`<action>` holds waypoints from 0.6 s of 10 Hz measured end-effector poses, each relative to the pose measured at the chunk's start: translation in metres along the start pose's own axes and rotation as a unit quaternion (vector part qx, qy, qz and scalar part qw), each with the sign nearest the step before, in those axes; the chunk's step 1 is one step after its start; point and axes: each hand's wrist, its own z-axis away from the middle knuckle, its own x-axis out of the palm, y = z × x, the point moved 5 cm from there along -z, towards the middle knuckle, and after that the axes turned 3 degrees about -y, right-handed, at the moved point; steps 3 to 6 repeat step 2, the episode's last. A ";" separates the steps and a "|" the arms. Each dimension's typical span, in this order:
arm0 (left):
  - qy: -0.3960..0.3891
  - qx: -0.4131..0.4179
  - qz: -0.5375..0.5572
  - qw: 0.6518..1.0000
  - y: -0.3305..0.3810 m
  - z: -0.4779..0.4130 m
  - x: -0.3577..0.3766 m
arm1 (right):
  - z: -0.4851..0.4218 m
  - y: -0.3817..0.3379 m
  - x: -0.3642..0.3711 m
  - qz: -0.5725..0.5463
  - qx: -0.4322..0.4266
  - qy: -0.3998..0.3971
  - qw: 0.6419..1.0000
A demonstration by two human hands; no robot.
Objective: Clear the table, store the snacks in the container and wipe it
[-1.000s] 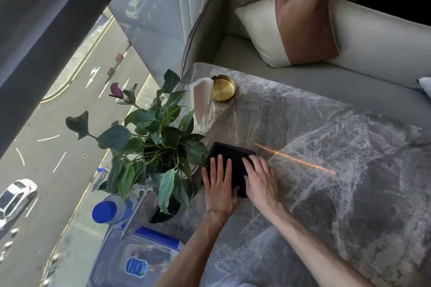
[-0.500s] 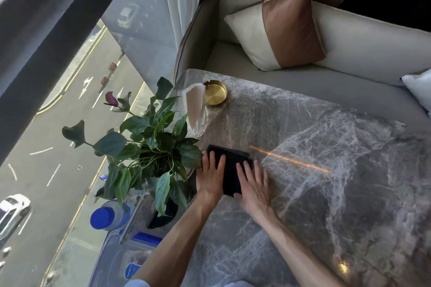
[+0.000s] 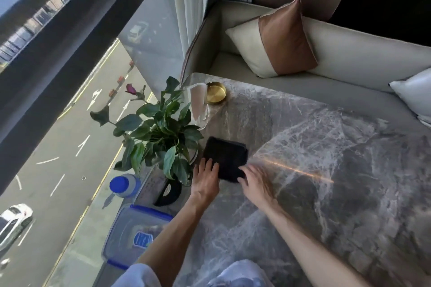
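Head view: folded black cloth on marble table.

Container label blurred; plant pot mostly behind leaves.

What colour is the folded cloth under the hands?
Black cloth, clearest in the head view.

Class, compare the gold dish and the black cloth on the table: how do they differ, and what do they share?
The gold dish is round, shiny and rigid; the black cloth is square, matte and folded soft. The dish sits untouched near the table's far corner; the cloth lies nearer, with the left hand and right hand at its near edge. Both rest on the marble table.
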 end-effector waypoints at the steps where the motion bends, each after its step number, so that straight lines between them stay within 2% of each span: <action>1: -0.007 0.009 0.004 1.000 0.001 0.029 0.014 | 0.043 0.014 0.001 -0.018 -0.011 0.039 0.999; 2: -0.032 0.008 -0.005 0.999 0.023 0.054 0.020 | 0.078 0.032 0.007 -0.059 -0.008 0.046 0.997; 6: -0.032 0.008 -0.005 0.999 0.023 0.054 0.020 | 0.078 0.032 0.007 -0.059 -0.008 0.046 0.997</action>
